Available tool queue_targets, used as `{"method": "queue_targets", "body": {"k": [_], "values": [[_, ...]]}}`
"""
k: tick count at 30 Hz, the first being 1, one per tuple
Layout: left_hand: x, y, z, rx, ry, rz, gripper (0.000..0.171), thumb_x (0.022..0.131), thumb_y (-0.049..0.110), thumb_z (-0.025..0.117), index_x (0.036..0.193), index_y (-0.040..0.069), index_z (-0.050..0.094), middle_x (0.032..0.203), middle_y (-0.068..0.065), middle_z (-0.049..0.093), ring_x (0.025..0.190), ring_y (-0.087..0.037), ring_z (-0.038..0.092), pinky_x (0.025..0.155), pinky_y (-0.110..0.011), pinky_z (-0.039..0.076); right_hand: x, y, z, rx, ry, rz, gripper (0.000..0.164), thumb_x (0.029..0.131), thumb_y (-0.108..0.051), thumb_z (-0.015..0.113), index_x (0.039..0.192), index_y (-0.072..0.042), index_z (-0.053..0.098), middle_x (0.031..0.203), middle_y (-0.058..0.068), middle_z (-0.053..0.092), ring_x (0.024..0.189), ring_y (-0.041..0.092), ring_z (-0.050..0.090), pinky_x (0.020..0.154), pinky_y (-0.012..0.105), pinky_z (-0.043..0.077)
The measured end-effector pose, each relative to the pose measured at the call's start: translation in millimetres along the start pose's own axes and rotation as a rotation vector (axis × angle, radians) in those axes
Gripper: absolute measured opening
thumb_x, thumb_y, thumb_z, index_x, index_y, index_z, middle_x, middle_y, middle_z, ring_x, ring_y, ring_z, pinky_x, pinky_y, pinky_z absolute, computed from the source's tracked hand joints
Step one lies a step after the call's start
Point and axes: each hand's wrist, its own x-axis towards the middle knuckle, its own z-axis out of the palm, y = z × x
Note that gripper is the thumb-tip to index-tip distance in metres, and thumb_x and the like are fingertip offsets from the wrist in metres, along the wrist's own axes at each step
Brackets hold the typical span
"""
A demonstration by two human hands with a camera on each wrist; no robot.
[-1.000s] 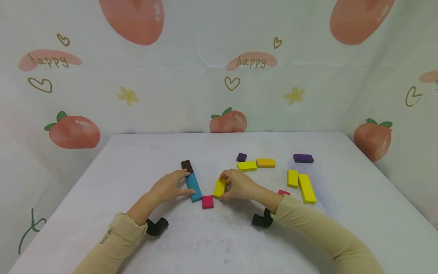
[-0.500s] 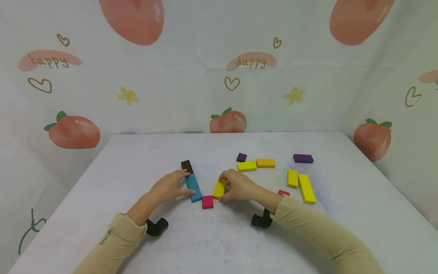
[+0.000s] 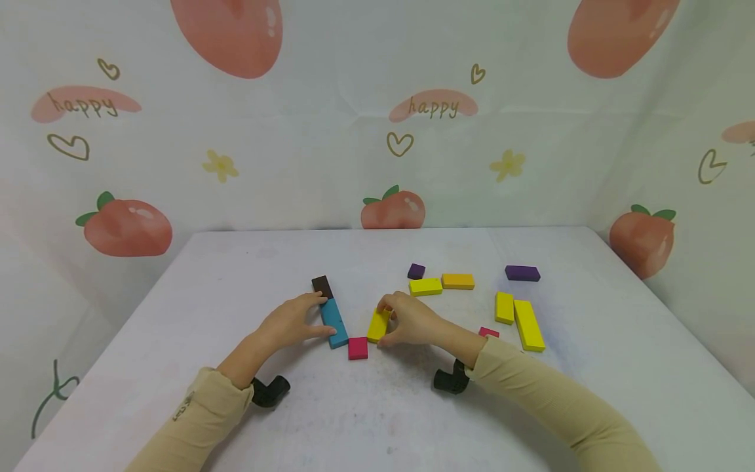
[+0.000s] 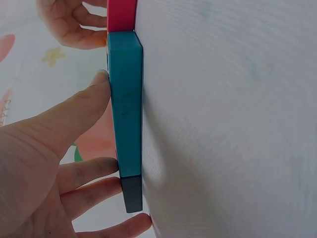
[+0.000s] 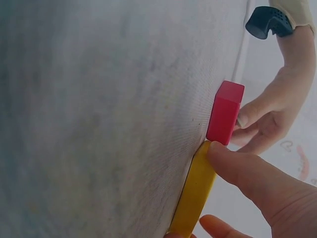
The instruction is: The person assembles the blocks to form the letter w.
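Note:
In the head view, a blue block (image 3: 334, 322) lies end to end with a dark brown block (image 3: 322, 286), forming a slanted row. The thumb and fingertips of my left hand (image 3: 293, 320) rest on this row, thumb near the blue block's near end. A small red block (image 3: 358, 348) sits at the foot of the row. To its right, my right hand (image 3: 415, 319) pinches a yellow block (image 3: 378, 325) between thumb and fingers. The right wrist view shows that thumb at the yellow block's end, right by the red block (image 5: 226, 113).
Behind the right hand lie a small purple block (image 3: 416, 271), a yellow block (image 3: 426, 287) and an orange block (image 3: 458, 281). Farther right are two yellow blocks (image 3: 529, 326) and a long purple block (image 3: 522, 273). A red block (image 3: 489, 332) is partly hidden by the right arm.

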Motion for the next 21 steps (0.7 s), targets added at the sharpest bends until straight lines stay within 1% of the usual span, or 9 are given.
{"method": "queue_targets", "body": {"k": [10,21], "values": [[0.5,-1.0,0.8,0.005,0.004,0.002,0.069,0.080,0.041,0.070,0.134,0.003,0.048,0.143,-0.021,0.043,0.133,-0.041,0.038,0.106,-0.055,0.037,0.7,-0.4,-0.2,-0.002,-0.006,0.008,0.050,0.070,-0.024,0.082,0.111,-0.011,0.057,0.110,0.008,0.059,0.092,0.016,0.055,0.087,0.031,0.054],[0.1,-0.4,-0.1,0.012,0.003,0.001,0.070,0.080,0.040,0.070,0.134,0.003,0.048,0.142,-0.023,0.043,0.132,-0.042,0.039,0.106,-0.055,0.037,1.7,2.8,-4.5,0.072,-0.031,0.039,0.057,0.070,-0.025,0.082,0.119,-0.012,0.055,0.118,0.008,0.057,0.098,0.017,0.058,0.087,0.030,0.054]]}}
